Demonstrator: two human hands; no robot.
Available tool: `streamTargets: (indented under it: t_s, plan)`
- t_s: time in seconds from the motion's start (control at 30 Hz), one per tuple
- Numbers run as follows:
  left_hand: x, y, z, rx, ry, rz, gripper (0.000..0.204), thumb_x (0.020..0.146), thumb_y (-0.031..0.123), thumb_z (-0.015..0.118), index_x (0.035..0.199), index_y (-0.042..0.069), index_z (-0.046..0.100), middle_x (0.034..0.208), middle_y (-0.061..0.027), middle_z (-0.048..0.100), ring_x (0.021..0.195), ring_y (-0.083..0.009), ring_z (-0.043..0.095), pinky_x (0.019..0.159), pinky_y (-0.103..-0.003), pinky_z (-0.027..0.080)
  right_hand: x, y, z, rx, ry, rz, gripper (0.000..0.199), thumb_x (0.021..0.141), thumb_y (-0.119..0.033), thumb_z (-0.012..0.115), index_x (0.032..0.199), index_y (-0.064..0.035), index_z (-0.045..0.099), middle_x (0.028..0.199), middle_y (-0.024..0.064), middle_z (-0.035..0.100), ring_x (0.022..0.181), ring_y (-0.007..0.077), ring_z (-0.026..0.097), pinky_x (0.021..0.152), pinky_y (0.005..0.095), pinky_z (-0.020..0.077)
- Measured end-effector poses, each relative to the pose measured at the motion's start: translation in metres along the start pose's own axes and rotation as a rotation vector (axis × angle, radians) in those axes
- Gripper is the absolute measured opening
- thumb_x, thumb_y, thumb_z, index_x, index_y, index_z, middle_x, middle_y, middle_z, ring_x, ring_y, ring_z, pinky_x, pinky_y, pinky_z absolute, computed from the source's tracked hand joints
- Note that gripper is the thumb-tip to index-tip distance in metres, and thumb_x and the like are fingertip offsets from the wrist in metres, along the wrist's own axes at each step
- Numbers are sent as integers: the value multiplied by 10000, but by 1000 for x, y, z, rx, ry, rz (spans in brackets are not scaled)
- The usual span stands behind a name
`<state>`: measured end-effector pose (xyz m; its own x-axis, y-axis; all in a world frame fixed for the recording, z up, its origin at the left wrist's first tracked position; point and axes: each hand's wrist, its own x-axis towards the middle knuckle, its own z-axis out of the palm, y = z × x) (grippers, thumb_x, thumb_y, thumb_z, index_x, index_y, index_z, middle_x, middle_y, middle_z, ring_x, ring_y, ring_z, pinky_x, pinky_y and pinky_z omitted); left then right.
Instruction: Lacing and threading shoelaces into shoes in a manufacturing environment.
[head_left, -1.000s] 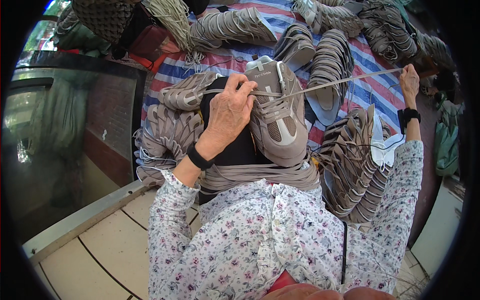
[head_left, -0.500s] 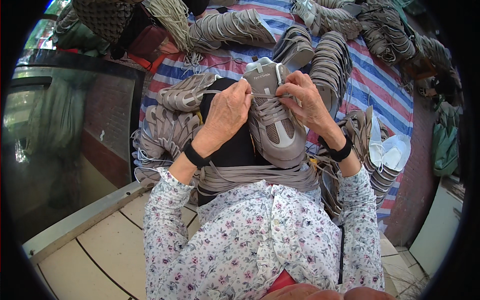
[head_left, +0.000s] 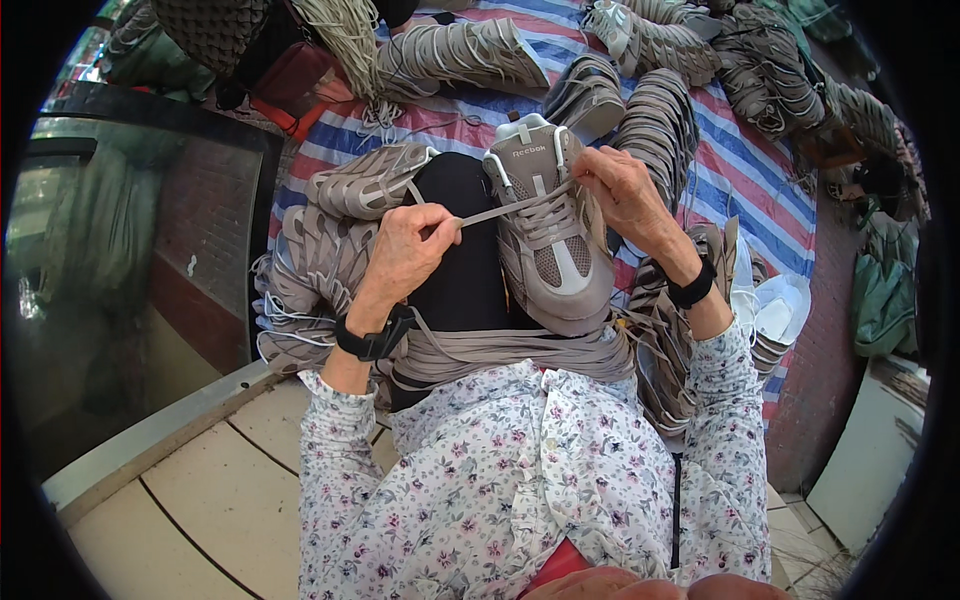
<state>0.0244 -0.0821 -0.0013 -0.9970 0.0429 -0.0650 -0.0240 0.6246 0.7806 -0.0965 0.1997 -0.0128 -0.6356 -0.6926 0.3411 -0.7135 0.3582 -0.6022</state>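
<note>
A grey-beige sneaker upper [head_left: 566,284] with mesh panels and white trim rests across my lap, its toe toward me. Across it runs a flat grey shoelace [head_left: 500,211], pulled straight from its upper right eyelets out to the left. My left hand [head_left: 414,246] pinches that lace to the left of the upper, over the black cloth on my leg. At the upper's right edge, my right hand [head_left: 628,192] has its fingers closed on the lace by the eyelets; its fingertips are partly hidden. Lower lace rows are threaded across the tongue.
A bundle of loose grey laces [head_left: 510,355] lies across my lap. Stacked shoe uppers [head_left: 325,250] sit on the left, with another stack [head_left: 655,130] beyond on the striped sheet [head_left: 745,190]. A glass-fronted cabinet [head_left: 130,270] stands at left, a green bag [head_left: 885,290] at right.
My left hand has moved left and toward me, drawing the lace out into a straight line. My right hand has shifted slightly up and right, staying at the upper's edge.
</note>
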Motion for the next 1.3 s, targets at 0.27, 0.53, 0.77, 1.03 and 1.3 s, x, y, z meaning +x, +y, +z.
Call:
streamTargets:
  t_s: [0.27,0.53,0.77,1.03,1.3]
  plan:
    - [-43,-63,-53,-1286,145,-335,119,958,96,575,991,-5,630,760,29,518,594,-44,412,500,-172,291,-16,35,-35,35,-141,135,82,828,-22,657,895,22,677,818,161,667,815,317,661,703,384,507]
    - [-134,-113,-176,-1964,584,87,324,999,28,483,1302,-74,428,1234,-186,569,976,-222,667,741,-304,564,-86,143,-70,-300,173,648,117,850,-84,634,882,-2,712,856,145,694,815,320,683,691,365,521]
    - [-197,-96,-249,-1810,754,243,236,964,-7,547,1189,-77,523,1209,-191,592,1091,-259,621,825,-315,560,-162,214,-159,879,648,1125,230,902,-31,574,1110,-14,670,1070,172,710,985,298,694,861,398,555]
    - [-246,-98,-320,-1432,847,377,271,980,-20,527,1239,-98,537,1257,-233,590,1150,-309,605,871,-331,574,-270,235,-272,1551,902,584,278,927,70,525,1204,96,538,977,117,587,868,202,556,792,289,470]
    - [-156,-40,-243,-846,830,287,458,969,54,574,1396,-60,451,1315,-155,581,1041,-114,627,894,-206,520,-412,226,-317,1086,1062,711,244,990,-47,561,1212,38,504,848,13,433,691,107,402,599,211,343]
